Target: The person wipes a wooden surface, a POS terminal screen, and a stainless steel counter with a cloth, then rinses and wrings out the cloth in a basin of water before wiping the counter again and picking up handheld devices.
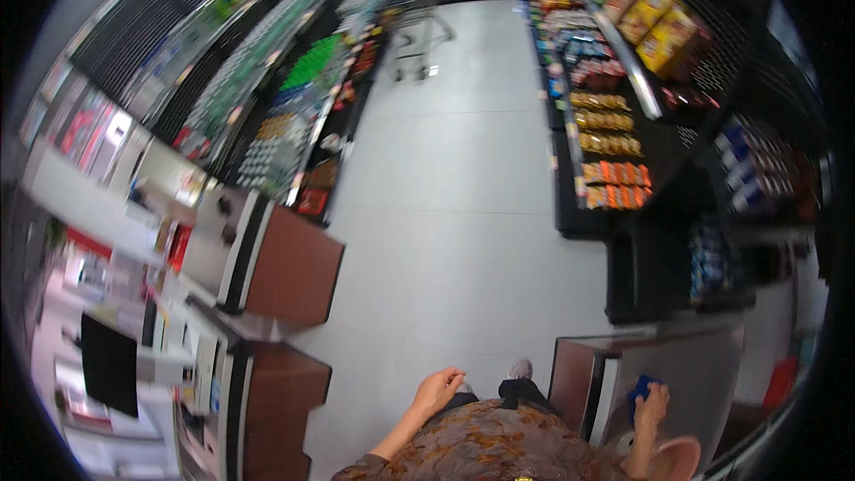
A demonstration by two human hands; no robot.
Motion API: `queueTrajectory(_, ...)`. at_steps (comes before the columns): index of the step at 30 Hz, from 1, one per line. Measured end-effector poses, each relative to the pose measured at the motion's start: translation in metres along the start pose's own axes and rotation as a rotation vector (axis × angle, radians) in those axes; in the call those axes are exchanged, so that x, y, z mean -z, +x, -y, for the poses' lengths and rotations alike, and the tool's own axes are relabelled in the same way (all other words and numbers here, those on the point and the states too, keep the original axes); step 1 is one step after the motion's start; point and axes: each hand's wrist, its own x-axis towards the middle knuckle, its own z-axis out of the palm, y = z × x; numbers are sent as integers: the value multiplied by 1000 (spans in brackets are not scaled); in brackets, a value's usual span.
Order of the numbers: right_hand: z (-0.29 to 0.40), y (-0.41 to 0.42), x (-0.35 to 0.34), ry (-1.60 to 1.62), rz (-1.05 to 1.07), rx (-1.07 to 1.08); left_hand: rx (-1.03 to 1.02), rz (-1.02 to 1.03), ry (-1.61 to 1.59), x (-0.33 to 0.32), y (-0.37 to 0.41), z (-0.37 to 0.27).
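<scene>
My right hand (652, 402) rests on a blue cloth (641, 393), which lies on the grey top of a counter (695, 374) at the lower right. Part of a round pinkish container (681, 457) shows beside my right forearm. My left hand (441, 387) hangs in front of my body over the floor, its fingers loosely curled, with nothing seen in it. Whether the right fingers grip the cloth or only press on it is hard to tell.
Shelves of bottles (227, 93) line the aisle's left side, and shelves of packaged snacks (604, 123) its right. A shopping cart (414, 20) stands at the far end. Brown-sided checkout counters (294, 264) and a dark monitor (109, 366) are at the left.
</scene>
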Motion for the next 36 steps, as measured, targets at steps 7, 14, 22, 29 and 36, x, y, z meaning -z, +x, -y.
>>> queueTrajectory(7, 98, 98, 24, 228, 10, 321, 181, 53, -50, 10, -26, 19)
queueTrajectory(14, 188, 36, -126, 624, 575, 429, 55, 121, -584, -15, -14, 98)
queueTrajectory(22, 351, -37, -155, 538, 1254, 254, 368, 216, -308, 77, -119, 192)
queueTrajectory(29, 419, 8, -140, 563, 1315, 89, 713, 270, -234, 40, -236, 322)
queueTrajectory(36, 463, 97, -135, 698, 1377, 43, 278, 122, -472, 104, -93, 306)
